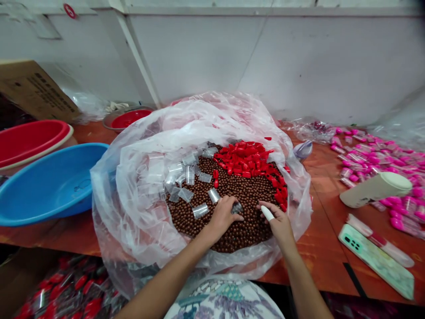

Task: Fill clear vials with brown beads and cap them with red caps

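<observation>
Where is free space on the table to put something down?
Bare table lies between the plastic bag and the phone; a strip lies before the blue basin. The right, with pink tubes, is crowded.

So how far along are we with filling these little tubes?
Done: capped pink tubes lie piled on the table at the right. In hand: the left hand presses a clear tube into the brown balls, while the right hand rests beside it, thumb in a white cover. Left: many empty clear tubes and loose red caps on the heap.
</observation>
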### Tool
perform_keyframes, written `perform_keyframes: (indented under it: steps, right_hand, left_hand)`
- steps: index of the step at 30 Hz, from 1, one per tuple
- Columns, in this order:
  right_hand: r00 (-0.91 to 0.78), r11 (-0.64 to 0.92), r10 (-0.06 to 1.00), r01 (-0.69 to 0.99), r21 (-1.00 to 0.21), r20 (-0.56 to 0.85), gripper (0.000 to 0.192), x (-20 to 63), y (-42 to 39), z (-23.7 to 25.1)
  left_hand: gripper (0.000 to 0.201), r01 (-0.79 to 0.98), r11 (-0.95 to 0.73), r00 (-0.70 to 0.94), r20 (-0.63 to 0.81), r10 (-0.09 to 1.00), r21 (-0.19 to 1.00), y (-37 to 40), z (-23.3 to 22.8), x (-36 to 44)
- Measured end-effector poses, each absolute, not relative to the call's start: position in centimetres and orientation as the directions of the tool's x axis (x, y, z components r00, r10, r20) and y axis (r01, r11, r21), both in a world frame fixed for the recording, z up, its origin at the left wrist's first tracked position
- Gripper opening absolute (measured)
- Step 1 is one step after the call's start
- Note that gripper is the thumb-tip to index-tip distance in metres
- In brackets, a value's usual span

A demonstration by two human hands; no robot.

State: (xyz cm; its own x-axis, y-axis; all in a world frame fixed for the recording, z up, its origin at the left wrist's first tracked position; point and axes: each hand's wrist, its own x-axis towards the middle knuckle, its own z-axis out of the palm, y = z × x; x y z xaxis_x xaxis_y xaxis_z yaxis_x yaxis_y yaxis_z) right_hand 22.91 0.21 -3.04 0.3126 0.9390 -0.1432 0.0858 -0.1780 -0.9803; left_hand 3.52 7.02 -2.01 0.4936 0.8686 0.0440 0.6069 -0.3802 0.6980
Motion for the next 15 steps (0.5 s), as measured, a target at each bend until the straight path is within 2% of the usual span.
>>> perform_keyframes:
  steps: [7, 15]
  right_hand:
    - [0.275, -0.174, 0.951, 0.088, -0.981, -0.144, 0.043, 22.98, 0.4, -3.8]
    - [0.22, -0.164, 0.968, 0.173, -0.971, -0.124, 0.048, 22.71, 0.75, -3.84]
  left_hand:
    - [0.052, 0.566, -0.326, 0.45, 0.048, 0.892, 0.757, 7.42, -2.38, 4.32]
    - [0.054, 0.447, -0.248, 0.431, 0.036, 0.902, 0.86, 7.54, -2.84, 3.89]
